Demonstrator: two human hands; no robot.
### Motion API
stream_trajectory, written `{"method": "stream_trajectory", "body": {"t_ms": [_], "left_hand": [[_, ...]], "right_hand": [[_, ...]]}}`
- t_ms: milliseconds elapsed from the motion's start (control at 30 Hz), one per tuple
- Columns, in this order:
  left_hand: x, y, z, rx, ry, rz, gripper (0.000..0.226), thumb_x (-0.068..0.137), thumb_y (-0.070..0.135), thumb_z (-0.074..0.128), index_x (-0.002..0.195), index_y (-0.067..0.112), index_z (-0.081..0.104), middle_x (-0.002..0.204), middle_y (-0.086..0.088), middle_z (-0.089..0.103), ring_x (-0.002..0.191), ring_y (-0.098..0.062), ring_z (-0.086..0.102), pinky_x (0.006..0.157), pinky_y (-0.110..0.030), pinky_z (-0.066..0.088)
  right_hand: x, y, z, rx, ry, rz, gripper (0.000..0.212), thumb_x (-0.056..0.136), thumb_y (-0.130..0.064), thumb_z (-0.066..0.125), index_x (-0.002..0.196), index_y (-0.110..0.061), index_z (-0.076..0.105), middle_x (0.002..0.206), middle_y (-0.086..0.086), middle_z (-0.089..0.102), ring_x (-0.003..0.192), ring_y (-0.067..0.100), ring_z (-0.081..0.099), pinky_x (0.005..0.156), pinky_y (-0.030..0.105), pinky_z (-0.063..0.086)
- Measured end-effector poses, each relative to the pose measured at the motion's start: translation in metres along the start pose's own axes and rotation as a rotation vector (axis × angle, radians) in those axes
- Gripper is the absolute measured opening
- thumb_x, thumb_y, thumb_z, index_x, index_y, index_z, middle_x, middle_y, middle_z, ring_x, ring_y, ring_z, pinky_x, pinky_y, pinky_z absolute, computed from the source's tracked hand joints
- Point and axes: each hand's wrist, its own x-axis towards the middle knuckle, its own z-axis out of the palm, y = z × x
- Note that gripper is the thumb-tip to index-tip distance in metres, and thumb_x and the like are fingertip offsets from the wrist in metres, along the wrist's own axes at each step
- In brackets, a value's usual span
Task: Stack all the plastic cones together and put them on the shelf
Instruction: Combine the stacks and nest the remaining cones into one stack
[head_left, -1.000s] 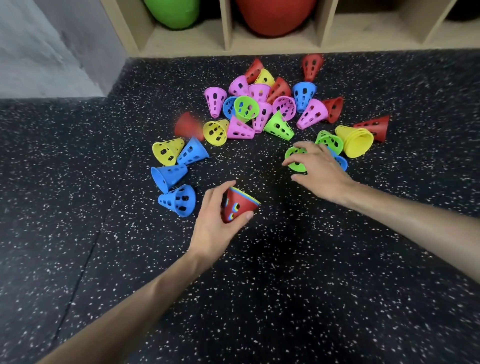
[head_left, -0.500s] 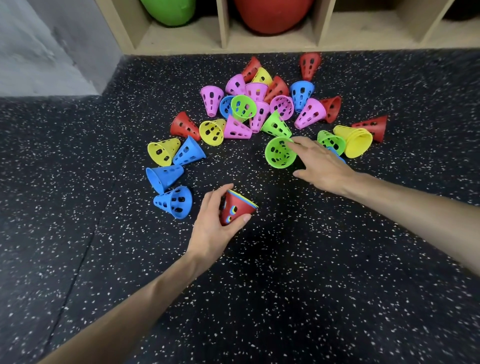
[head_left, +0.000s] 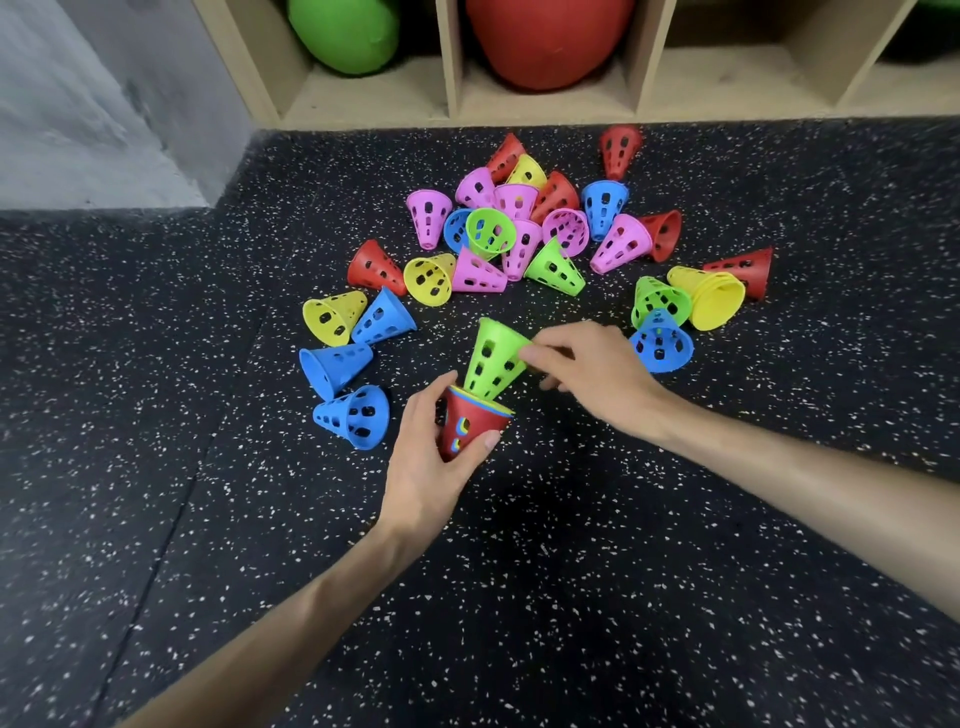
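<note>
My left hand (head_left: 431, 457) grips a short stack of nested cones (head_left: 470, 426), red on the outside with blue and yellow rims showing, its wide end up. My right hand (head_left: 597, 374) pinches the rim of a green cone (head_left: 493, 358), whose narrow end sits partly inside the stack's mouth. Many loose perforated cones lie on the floor beyond: pink ones (head_left: 514, 208), red ones (head_left: 374, 266), yellow ones (head_left: 332, 317), blue ones (head_left: 353, 415) and green ones (head_left: 556, 265). A wooden shelf (head_left: 550, 111) with open compartments runs along the far edge.
A green ball (head_left: 343, 31) and a red ball (head_left: 545, 41) fill two shelf compartments; the compartment to the right of them (head_left: 753, 78) shows bare wood. A grey wall (head_left: 98, 98) stands at far left. Black speckled rubber floor (head_left: 519, 597) spreads around my arms.
My right hand lifted a green cone from the floor and brought it left, into the mouth of the stack. My left hand tilted the stack more upright.
</note>
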Motion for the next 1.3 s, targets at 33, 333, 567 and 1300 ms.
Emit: {"method": "stream_trajectory", "body": {"t_ms": [33,333,567,1300], "left_hand": [[0.000,0.000,0.000,-0.015,0.005,-0.004,0.073,0.089,0.035,0.079,0.150,0.035,0.039,0.135,0.014,0.050,0.098,0.011,0.055,0.081,-0.006,0.045],[0.006,0.003,-0.002,-0.095,0.019,-0.010,0.090,0.090,0.037,0.077,0.157,0.046,0.018,0.138,0.024,0.047,0.099,0.005,0.060,0.084,-0.014,0.052],[0.022,0.001,0.000,-0.147,-0.045,-0.007,0.077,0.096,0.033,0.070,0.157,0.039,0.025,0.142,0.013,0.050,0.101,-0.005,0.066,0.090,-0.029,0.058],[0.202,0.012,0.001,0.357,-0.354,0.132,0.032,0.101,0.034,0.062,0.133,0.039,0.061,0.169,0.002,0.012,0.156,-0.018,0.017,0.120,-0.051,0.035]], "right_hand": [[-0.001,-0.002,0.003,-0.007,-0.038,-0.005,0.028,0.098,-0.045,0.058,0.089,-0.025,0.074,0.084,-0.003,0.075,0.073,0.005,0.072,0.082,0.045,0.059],[-0.006,-0.007,0.020,0.012,-0.268,-0.004,0.031,0.103,-0.045,0.050,0.079,-0.033,0.066,0.085,0.004,0.071,0.089,0.021,0.071,0.085,0.050,0.057],[-0.002,-0.002,0.020,0.020,-0.210,-0.020,0.016,0.095,-0.041,0.067,0.086,-0.027,0.068,0.075,0.001,0.065,0.067,0.014,0.056,0.070,0.036,0.047],[-0.002,0.039,-0.027,0.108,-0.010,0.098,0.006,0.094,-0.040,0.067,0.096,-0.034,0.070,0.089,0.002,0.073,0.086,0.028,0.069,0.081,0.054,0.057]]}}
